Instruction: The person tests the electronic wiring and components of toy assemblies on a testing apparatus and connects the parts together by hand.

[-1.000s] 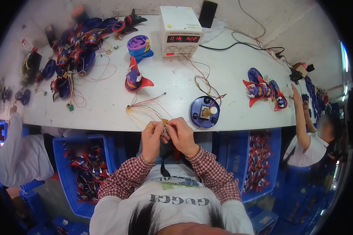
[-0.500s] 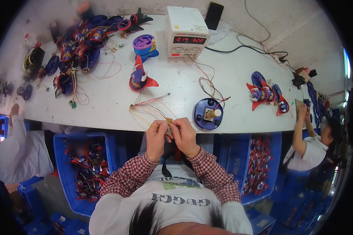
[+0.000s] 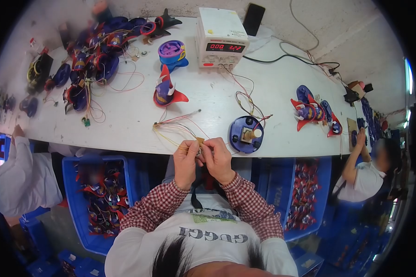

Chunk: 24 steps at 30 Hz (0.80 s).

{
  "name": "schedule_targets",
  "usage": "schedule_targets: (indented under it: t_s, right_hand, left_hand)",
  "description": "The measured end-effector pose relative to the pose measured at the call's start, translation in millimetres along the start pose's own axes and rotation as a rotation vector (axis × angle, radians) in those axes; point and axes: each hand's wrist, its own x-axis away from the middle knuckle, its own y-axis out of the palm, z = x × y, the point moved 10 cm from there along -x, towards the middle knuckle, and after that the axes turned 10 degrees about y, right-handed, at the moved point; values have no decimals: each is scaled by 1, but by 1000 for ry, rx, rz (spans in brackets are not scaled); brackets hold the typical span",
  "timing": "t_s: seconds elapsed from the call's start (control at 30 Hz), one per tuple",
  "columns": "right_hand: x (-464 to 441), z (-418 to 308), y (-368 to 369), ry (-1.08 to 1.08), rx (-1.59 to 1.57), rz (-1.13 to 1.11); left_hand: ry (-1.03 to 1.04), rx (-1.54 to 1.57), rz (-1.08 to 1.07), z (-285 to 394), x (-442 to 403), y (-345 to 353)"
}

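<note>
At the table's front edge my left hand [image 3: 186,162] and my right hand [image 3: 218,159] are closed together around a small wired part [image 3: 199,140] with a brown board. Fingers cover most of it. Thin red, yellow and dark wires [image 3: 175,123] spread from it over the white table [image 3: 138,134]. Behind the wires stands a red and purple winged toy piece [image 3: 165,90]. Right of my hands lies a purple round base [image 3: 246,134] with a white knob on top. Farther back, a power supply [image 3: 222,41] shows red digits, with leads running down toward the base.
Wired purple toy parts [image 3: 94,60] are heaped at the back left, near a purple and blue round piece [image 3: 172,53]. More winged pieces [image 3: 312,111] lie right. Blue bins [image 3: 74,203] flank me. One person [image 3: 367,173] sits right, another [image 3: 27,177] left.
The view has shifted slightly, while my hands keep hold of the small part. The first digits on the power supply have dropped to zeros. The right-hand person's hands have moved down to the table.
</note>
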Motion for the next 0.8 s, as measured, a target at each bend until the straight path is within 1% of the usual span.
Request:
schedule_targets:
  t_s: [0.13, 0.27, 0.3, 0.37, 0.43, 0.5, 0.53, 0.6, 0.63, 0.7, 0.77, 0.8]
  right_hand:
    - [-1, 1, 0, 0, 0, 3]
    - [0, 12, 7, 29, 38, -42]
    - [-2, 10, 5, 36, 37, -37]
    - [-9, -6, -2, -33, 47, -30]
    - [-6, -19, -15, -88, 58, -22]
    - [7, -21, -33, -134, 165, -18]
    - [12, -19, -45, -128, 165, -18]
    - [20, -11, -75, -79, 186, 33]
    - [19, -4, -89, -34, 207, 39]
    - [20, 4, -108, 22, 221, 51]
    - [10, 23, -126, 178, 145, 131]
    - [6, 24, -128, 182, 138, 133]
  left_hand:
    - [7, -1, 7, 1, -1, 1]
    - [21, -32, 35, -2, -5, -3]
    - [-14, -40, 16, -4, -6, -3]
    - [-57, -52, -11, 1, -15, 0]
    - [-179, 127, -51, 10, -22, 18]
    - [-162, 25, -19, 23, -25, 15]
    - [-167, 22, -18, 29, -23, 14]
    - [-213, -115, -48, 35, -14, 9]
    - [-214, -119, -48, 36, -10, 6]
    - [-188, -183, -65, 38, 1, -2]
    - [-158, -248, -82, 41, 13, -7]
    - [-113, -364, -82, 46, 19, -10]
